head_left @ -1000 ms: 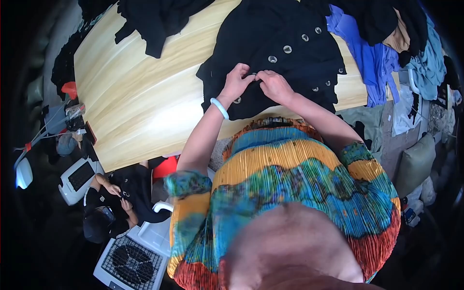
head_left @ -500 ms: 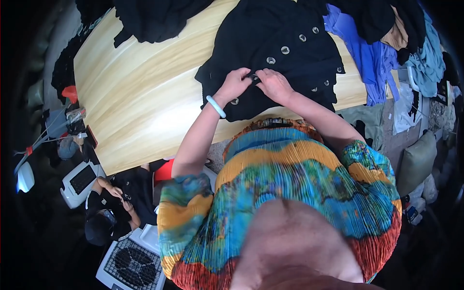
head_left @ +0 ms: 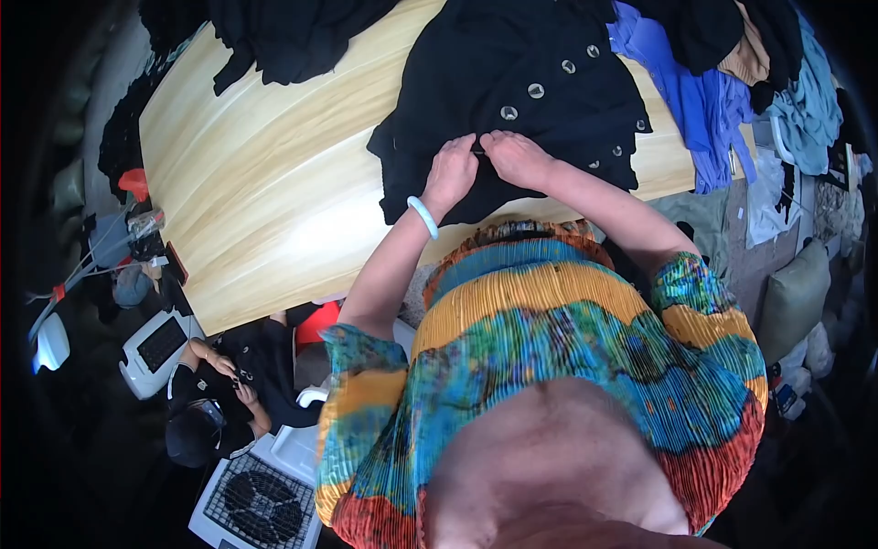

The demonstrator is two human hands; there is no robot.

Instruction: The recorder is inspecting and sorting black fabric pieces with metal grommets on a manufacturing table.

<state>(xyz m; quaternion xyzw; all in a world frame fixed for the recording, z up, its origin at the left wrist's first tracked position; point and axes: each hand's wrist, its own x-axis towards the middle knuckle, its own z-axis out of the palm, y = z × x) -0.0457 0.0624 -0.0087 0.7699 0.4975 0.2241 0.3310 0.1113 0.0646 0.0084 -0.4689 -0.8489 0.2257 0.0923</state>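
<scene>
A black garment (head_left: 572, 123) lies spread on the wooden table in front of me, with a row of large round buttons (head_left: 536, 91) running diagonally across it and a few more near its right edge. My left hand (head_left: 453, 172), a pale bangle on its wrist, pinches the cloth at the near end of that row. Close beside it, my right hand (head_left: 517, 159) also grips the cloth, thumb and fingers pressed together. Between the fingertips a small dark part shows; whether it is a button or a fold is hidden.
Black cloth (head_left: 293, 41) lies at the table's far left. Blue-purple garments (head_left: 681, 91) and teal cloth (head_left: 809, 101) hang at the right. Below left, a seated person (head_left: 206, 412) handles dark cloth near a fan unit (head_left: 256, 503). The pale table (head_left: 265, 183) extends leftward.
My left hand has turned, its back now more upward, and covers the near button seen before. Both hands stay together on the garment, which has shifted slightly.
</scene>
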